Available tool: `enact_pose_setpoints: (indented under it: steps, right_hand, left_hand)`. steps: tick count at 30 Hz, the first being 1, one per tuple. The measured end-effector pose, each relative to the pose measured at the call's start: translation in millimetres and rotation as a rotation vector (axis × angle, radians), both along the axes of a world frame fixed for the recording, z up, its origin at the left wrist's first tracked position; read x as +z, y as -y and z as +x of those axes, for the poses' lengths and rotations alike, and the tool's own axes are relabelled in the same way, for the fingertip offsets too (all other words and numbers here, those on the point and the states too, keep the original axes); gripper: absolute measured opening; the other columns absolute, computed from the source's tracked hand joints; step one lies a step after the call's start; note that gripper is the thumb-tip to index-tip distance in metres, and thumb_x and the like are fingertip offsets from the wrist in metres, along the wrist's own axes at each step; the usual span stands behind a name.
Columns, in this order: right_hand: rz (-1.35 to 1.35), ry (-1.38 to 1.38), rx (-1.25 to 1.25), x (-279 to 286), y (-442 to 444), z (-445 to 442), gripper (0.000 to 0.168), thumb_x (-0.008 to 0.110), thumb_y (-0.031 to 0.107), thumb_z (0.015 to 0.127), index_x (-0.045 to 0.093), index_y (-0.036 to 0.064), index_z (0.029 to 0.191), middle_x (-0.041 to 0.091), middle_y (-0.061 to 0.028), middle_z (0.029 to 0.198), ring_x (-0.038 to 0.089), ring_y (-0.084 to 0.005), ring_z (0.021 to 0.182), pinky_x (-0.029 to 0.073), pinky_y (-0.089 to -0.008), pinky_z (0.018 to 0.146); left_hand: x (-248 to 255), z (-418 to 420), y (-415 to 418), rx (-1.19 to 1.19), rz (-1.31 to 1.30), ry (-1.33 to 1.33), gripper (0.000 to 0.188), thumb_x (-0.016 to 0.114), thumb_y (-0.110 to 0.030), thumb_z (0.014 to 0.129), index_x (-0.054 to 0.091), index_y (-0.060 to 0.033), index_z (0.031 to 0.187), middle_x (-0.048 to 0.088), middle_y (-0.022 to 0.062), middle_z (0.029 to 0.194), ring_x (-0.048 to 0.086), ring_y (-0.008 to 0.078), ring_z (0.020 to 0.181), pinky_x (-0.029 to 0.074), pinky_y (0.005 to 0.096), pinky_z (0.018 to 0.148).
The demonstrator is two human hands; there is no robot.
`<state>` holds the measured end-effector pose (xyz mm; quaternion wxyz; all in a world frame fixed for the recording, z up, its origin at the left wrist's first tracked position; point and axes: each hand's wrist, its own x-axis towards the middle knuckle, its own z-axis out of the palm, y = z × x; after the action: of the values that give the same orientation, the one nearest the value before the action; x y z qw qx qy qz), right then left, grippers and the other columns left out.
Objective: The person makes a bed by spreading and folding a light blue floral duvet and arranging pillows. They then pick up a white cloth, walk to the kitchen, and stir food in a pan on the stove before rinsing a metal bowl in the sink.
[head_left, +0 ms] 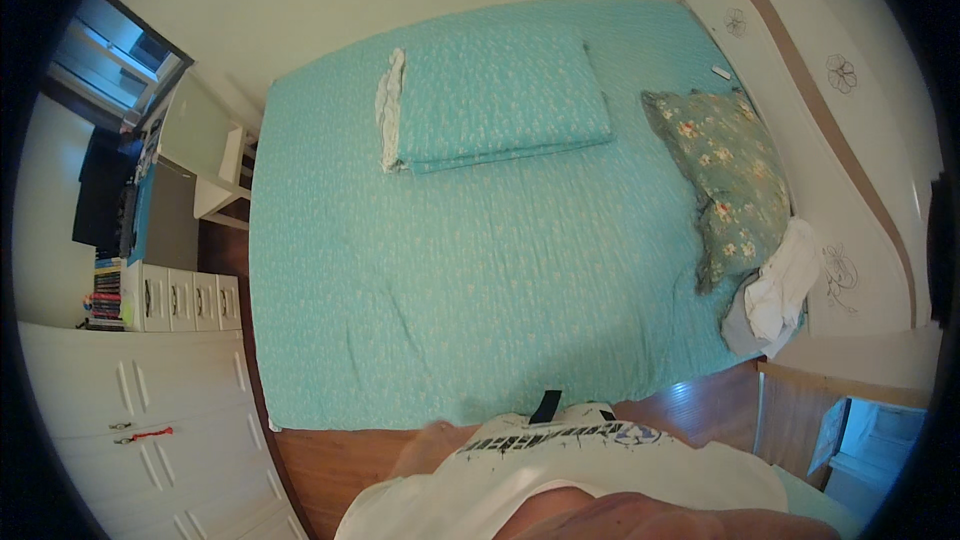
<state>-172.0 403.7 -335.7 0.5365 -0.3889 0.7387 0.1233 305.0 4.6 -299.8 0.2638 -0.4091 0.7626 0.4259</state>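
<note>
Neither of my hands can be made out. Part of my bare left arm shows at the bottom, beside my white printed shirt, its far end hidden by the shirt. Before me lies a bed with a turquoise patterned sheet (pixel 465 270). On its far half rests a folded turquoise quilt (pixel 502 101), with a white ruffled edge at its left end. A green floral pillow (pixel 727 172) lies near the headboard on the right. White crumpled cloth (pixel 780 285) is heaped by the pillow's near end. A small white object (pixel 721 73) lies beyond the pillow.
A pale headboard (pixel 810 127) with flower drawings borders the right side. At left stand white cabinets (pixel 82 382), a small drawer unit (pixel 182 300), a desk with a dark monitor (pixel 101 187) and a white chair (pixel 217 187). Wooden floor (pixel 337 457) shows along the bed's near edge.
</note>
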Motion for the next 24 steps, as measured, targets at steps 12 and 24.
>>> enact_pose_setpoints:
  steps: [12, 24]
  right_hand:
    - [-0.651, 0.038, -1.025, 206, 155, 37, 0.020, 0.058, 0.019, 0.075, 0.060, 0.001, 0.084, 0.060, -0.0055, 0.070, 0.055, -0.0102, 0.065, 0.045, -0.0280, 0.057]
    - [-0.118, -0.191, -0.738, 82, -139, 147, 0.023, 0.049, 0.023, 0.078, 0.060, 0.003, 0.077, 0.059, -0.0139, 0.075, 0.056, -0.0273, 0.069, 0.045, -0.0390, 0.062]
  left_hand:
    - [56, -77, 140, 0.571, -0.029, -0.361, 0.028, 0.055, -0.023, 0.079, 0.052, -0.0021, 0.097, 0.061, 0.0082, 0.075, 0.059, 0.0137, 0.063, 0.044, 0.0270, 0.051]
    - [62, -85, 64, 0.124, 0.023, 0.161, 0.025, 0.059, -0.018, 0.074, 0.054, -0.0018, 0.092, 0.061, 0.0092, 0.067, 0.060, 0.0146, 0.054, 0.042, 0.0254, 0.039]
